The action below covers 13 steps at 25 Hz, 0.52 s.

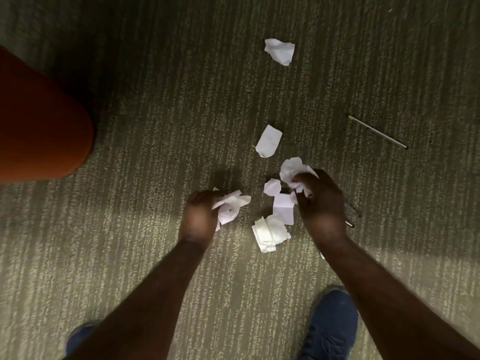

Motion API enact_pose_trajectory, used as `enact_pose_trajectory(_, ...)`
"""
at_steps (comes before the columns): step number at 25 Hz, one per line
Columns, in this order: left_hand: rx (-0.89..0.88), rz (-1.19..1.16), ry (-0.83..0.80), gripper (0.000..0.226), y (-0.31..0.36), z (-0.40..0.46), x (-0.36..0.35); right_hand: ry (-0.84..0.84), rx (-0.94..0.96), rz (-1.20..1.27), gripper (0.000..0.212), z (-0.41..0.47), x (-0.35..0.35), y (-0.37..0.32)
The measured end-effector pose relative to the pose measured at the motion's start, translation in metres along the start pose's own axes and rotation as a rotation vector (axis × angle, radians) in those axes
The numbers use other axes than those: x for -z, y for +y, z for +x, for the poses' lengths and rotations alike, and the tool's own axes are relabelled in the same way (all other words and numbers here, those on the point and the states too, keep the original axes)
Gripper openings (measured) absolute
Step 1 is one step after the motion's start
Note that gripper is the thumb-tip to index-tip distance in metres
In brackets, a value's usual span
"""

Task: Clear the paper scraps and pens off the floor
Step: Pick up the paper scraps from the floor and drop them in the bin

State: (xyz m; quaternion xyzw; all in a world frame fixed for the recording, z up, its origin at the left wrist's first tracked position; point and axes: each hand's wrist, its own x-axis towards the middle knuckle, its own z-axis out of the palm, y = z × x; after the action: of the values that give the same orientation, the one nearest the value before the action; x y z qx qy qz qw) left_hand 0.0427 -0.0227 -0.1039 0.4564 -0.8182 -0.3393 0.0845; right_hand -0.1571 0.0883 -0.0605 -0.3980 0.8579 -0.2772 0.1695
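Note:
My left hand [198, 214] is closed around a bunch of crumpled white paper [231, 206] just above the carpet. My right hand [320, 201] grips another crumpled white scrap [292, 168]. Between the hands lie a small paper ball [272, 186], a flat folded piece [283, 206] and a torn wad [270, 233]. Farther off sit a flat scrap [268, 141] and a crumpled scrap [280, 51]. A thin pen [378, 131] lies at the right. Two more pens [352, 216] poke out from under my right hand, mostly hidden.
The floor is striped grey-green carpet [155, 126]. A large orange-red rounded object [39, 120] fills the left edge. My blue shoes show at the bottom, one at the right [330, 326] and one at the left [80, 336].

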Motion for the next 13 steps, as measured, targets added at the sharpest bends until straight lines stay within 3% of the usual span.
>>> enact_pose_trajectory(4,0.138,-0.040,-0.041,0.031,0.005,0.000,0.031,0.043,0.031,0.035,0.027,-0.008,0.012,-0.040)
enact_pose_trajectory(13,0.179,-0.271,0.252,0.041,0.046,-0.051,0.205,0.125,0.101,0.152,0.025,-0.006,0.033,-0.232)
